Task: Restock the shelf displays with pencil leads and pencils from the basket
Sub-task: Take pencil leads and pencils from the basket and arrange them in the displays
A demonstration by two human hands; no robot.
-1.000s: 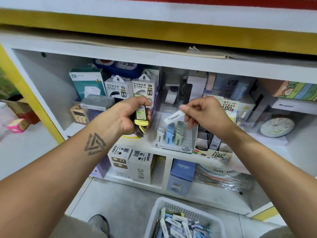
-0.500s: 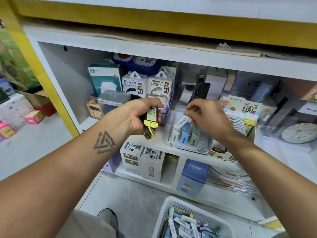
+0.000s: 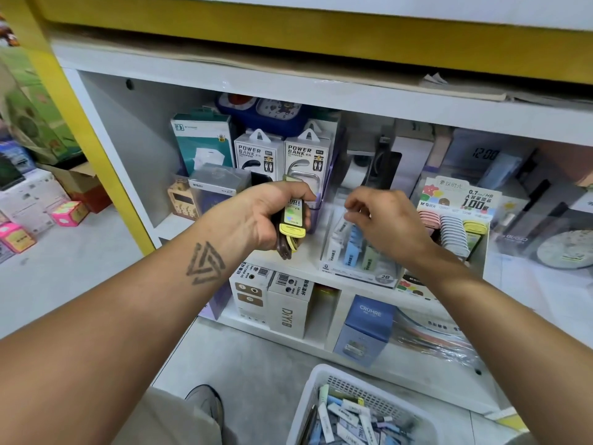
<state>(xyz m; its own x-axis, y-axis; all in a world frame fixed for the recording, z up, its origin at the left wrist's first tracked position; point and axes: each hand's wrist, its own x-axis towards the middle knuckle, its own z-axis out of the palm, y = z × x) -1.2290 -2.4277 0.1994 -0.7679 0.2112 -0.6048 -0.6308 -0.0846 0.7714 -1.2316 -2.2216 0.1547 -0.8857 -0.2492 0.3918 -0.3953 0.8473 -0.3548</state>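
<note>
left hand (image 3: 256, 216): fingers curled round a bunch of lead cases (image 3: 290, 224), yellow-green one in front, darker ones behind; held in front of the shelf (image 3: 288, 261)
right hand (image 3: 385, 220): fingers bent over the clear display tray (image 3: 359, 268); can't tell if it pinches anything
display tray: on the shelf, holds white, blue and green lead packs (image 3: 351, 248), marked 2B
lead display box (image 3: 455, 216): just right of the tray, rows of pink, grey and yellow cases
basket (image 3: 308, 409): on the floor below, full of mixed packs
power bank boxes (image 3: 282, 154): behind the left hand
</note>
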